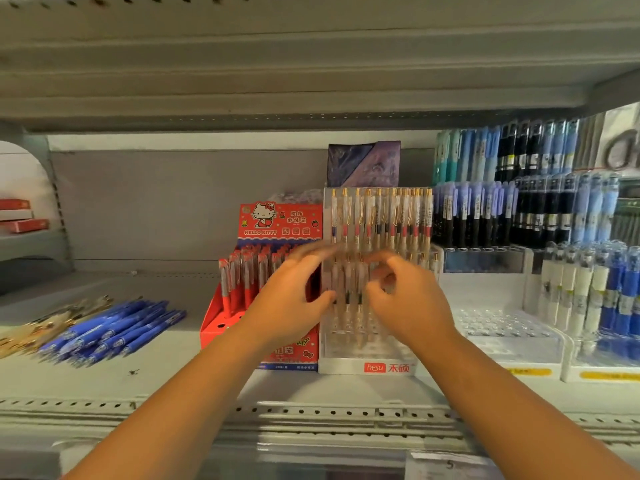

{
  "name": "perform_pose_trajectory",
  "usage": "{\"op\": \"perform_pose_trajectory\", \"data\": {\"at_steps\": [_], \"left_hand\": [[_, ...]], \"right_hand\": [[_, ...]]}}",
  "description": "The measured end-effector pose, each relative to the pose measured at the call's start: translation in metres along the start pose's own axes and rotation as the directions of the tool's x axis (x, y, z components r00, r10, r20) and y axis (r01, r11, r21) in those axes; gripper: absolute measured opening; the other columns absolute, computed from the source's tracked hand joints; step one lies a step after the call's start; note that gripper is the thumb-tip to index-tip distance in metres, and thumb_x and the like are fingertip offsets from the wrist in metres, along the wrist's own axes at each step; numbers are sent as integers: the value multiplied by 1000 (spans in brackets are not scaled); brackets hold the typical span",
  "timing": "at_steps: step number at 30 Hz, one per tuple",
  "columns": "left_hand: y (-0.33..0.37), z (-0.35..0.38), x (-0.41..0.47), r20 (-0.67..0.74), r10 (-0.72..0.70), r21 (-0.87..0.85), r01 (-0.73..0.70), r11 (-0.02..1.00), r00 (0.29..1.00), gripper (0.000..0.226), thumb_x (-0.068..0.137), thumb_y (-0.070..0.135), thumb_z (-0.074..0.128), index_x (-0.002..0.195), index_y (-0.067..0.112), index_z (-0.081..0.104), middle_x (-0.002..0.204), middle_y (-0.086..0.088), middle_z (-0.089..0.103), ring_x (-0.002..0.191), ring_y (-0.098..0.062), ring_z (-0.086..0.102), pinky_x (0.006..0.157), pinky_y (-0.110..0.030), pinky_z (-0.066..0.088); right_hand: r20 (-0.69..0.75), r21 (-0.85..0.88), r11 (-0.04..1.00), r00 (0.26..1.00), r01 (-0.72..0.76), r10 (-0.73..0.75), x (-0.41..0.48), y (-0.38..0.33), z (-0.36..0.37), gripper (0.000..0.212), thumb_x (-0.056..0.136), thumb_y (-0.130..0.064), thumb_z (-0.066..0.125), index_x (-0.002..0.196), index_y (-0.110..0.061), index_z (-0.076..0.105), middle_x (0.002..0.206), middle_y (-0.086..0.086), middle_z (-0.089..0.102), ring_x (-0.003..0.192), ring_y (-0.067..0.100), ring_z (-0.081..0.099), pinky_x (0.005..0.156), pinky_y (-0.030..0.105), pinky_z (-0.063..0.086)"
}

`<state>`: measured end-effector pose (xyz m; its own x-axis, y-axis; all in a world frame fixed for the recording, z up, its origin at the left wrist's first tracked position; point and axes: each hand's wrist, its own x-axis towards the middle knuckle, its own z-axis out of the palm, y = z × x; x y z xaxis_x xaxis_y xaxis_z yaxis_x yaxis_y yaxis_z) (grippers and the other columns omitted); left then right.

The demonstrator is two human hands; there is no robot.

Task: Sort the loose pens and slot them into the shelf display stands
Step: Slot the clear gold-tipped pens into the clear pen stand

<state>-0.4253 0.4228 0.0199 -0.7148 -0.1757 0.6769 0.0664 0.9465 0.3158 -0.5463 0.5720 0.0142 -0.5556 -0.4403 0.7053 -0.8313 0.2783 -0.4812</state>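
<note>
A purple box (363,164) stands at the back; red boxes (20,216) lie stacked far left; scissors (620,150) show upper right.

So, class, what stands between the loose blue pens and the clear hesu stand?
The red Hello Kitty pen box, beside the clear hesu stand; bare shelf separates it from the loose blue pens. Head view.

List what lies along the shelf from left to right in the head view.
loose gold pens → loose blue pens → red Hello Kitty box → clear hesu stand → clear stand with bare holes → white and blue pens
</note>
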Motion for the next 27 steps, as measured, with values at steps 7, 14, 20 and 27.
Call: {"op": "perform_pose_trajectory", "data": {"at_steps": [7, 14, 20, 27], "left_hand": [[-15, -61, -53, -56, -220, -118, 212, 970, 974, 34, 89, 23, 69, 116, 41, 58, 115, 28, 59, 105, 13, 54, 88, -12, 44], [-63, -139, -110, -45, -394, -101, 388, 916, 918, 23, 88, 17, 70, 103, 33, 64, 103, 18, 66, 92, 5, 63, 78, -12, 48], [-124, -213, -155, 50, -497, 32, 496, 868, 866, 23, 90, 23, 68, 111, 29, 63, 108, 15, 64, 101, -2, 60, 86, -24, 47], [-205, -278, -190, 38, -596, 93, 591, 801, 802, 20, 89, 30, 70, 106, 20, 67, 101, 3, 69, 94, -16, 65, 85, -34, 53]], "right_hand": [[57, 388, 915, 989, 107, -140, -9, -34, -4, 32, 87, -14, 62, 114, -31, 62, 100, -19, 67, 94, -4, 61, 81, 11, 50], [434, 462, 885, 885, -56, -170, -30, -120, 76, 31, 90, -16, 66, 121, -21, 66, 106, -6, 69, 98, 5, 65, 88, 21, 52], [511, 359, 930, 850, -81, -124, -33, -186, 150, 28, 89, -20, 68, 116, -14, 68, 106, 0, 72, 98, 12, 67, 93, 33, 52], [551, 310, 947, 828, -85, -106, -34, -259, 222, 25, 87, -23, 67, 111, -18, 69, 98, -5, 73, 83, 6, 66, 70, 22, 51]]}}
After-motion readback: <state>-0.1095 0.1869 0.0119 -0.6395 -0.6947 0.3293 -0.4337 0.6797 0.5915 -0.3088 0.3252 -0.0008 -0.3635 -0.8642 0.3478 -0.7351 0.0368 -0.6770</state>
